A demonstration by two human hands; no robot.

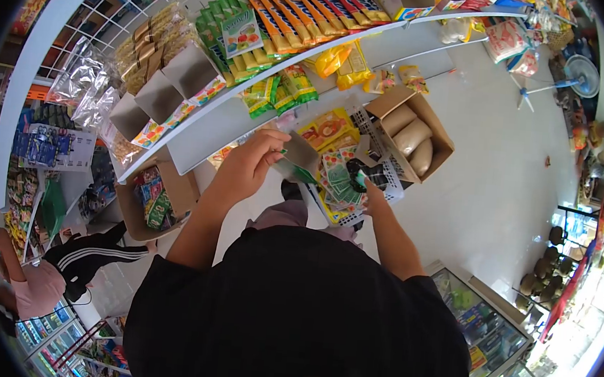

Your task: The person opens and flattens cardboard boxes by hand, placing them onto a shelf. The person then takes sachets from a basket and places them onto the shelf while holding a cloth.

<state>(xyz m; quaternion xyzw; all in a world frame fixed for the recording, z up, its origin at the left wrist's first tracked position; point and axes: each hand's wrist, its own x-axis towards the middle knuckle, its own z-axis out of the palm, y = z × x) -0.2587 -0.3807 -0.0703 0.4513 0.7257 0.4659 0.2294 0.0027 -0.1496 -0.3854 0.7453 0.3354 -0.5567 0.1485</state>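
Observation:
My left hand [253, 157] is closed, with its fingers pinched at the rim of a small open cardboard box [299, 152], grey inside and green on its outer side. My right hand [374, 196] reaches into a white plastic basket [394, 178] beside a black item [368, 171] with a teal part. Its fingers are partly hidden, so what it holds is unclear. Green-and-white packets [338, 171] lie in the basket near that hand, along with yellow packs [325, 127].
Above the basket, a shelf edge [269, 67] carries green, orange and red snack packs [307, 9] and open display boxes [159, 97]. A carton of brown packs [438, 154] stands beside the basket, another carton [128, 205] lower left. A person [42, 284] crouches at far left.

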